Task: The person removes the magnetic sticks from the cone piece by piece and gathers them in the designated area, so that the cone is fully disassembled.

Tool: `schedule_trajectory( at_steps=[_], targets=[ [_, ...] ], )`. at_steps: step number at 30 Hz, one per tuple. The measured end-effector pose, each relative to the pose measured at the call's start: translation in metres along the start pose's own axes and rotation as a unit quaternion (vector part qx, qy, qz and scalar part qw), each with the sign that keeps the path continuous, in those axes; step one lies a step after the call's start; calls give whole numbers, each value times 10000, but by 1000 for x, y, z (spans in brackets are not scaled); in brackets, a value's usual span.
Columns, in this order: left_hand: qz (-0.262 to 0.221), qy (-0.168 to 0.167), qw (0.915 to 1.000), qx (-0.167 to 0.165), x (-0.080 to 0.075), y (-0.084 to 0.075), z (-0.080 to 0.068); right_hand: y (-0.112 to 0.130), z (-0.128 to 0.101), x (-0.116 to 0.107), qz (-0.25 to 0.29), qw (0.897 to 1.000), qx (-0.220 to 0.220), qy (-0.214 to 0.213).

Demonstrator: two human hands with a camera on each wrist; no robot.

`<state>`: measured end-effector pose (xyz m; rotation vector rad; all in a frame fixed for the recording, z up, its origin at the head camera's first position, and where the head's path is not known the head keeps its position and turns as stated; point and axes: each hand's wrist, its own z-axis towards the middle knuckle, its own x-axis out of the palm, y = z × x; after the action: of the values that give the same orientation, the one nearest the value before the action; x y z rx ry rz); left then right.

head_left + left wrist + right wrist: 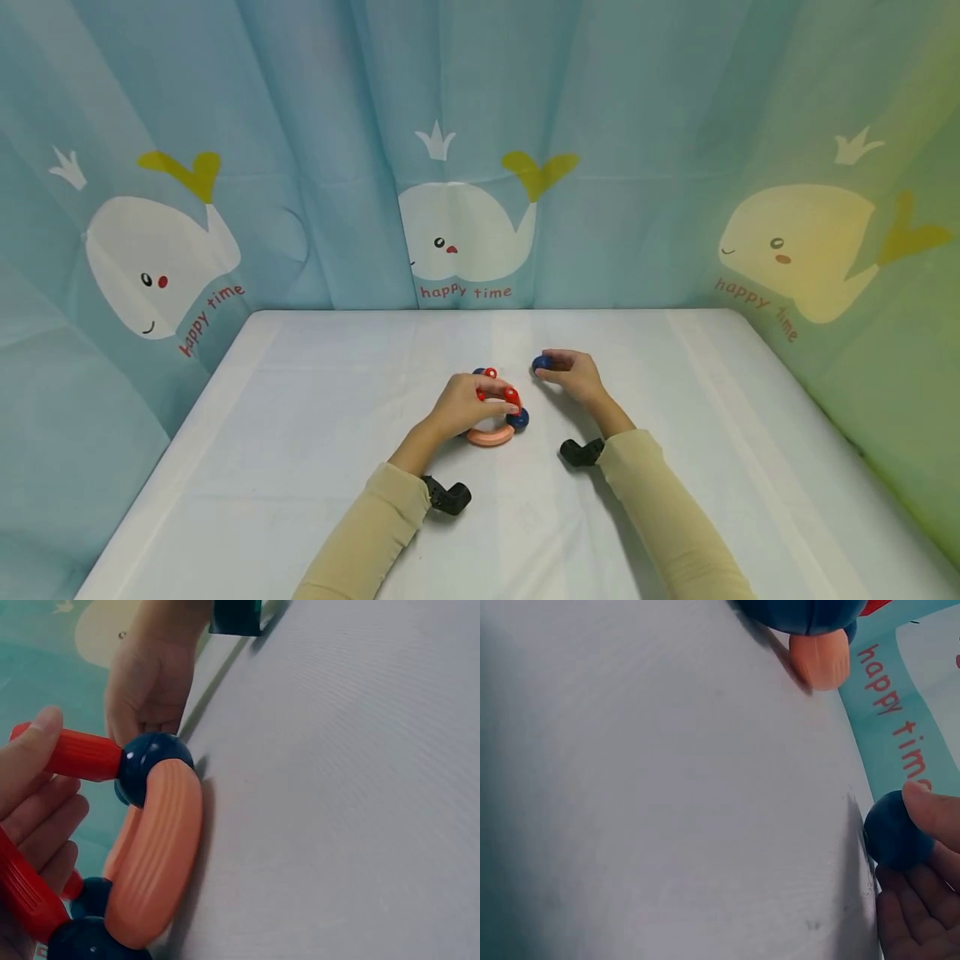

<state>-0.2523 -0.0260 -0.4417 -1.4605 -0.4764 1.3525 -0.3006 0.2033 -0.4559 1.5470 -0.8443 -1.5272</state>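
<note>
My left hand [462,406] is over a small toy frame of rods and balls, its thumb and fingers pinching an upright red rod [88,755]. That rod meets a dark blue ball [154,769], which joins a curved orange rod [161,847] lying along the table side. Another red rod [28,889] rises from a second blue ball [97,941] beside the palm. To the right of the frame and apart from it, my right hand [579,377] holds a loose blue ball [896,832] between thumb and fingers, close over the table.
A white-covered table [300,467] lies under both hands. Black devices hang at the left wrist [448,497] and right wrist [581,453]. Behind the table hangs a blue curtain [322,125] with whale prints.
</note>
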Motion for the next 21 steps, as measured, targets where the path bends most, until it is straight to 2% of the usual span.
schedule_trajectory(
  at_steps=[4, 8, 14, 17, 21],
  targets=[
    [-71, 27, 10000, -4, -2, 2, -3, 0, -2, -1, 70, 10000, 53, -6],
    [-122, 67, 9998, -169, -11, 3, -9, 3, -8, -4, 136, 9999, 8, -71],
    [-154, 48, 9993, -326, -33, 12, -31, 7, -21, -8, 393, 9990, -132, -170],
    [53, 120, 9996, -248, -38, 22, -43, 8, -29, -8, 414, 9990, -91, -152],
    [318, 191, 9993, 31, -38, 30, -51, 7, -35, -7, 481, 9987, -42, -148]
  ],
)
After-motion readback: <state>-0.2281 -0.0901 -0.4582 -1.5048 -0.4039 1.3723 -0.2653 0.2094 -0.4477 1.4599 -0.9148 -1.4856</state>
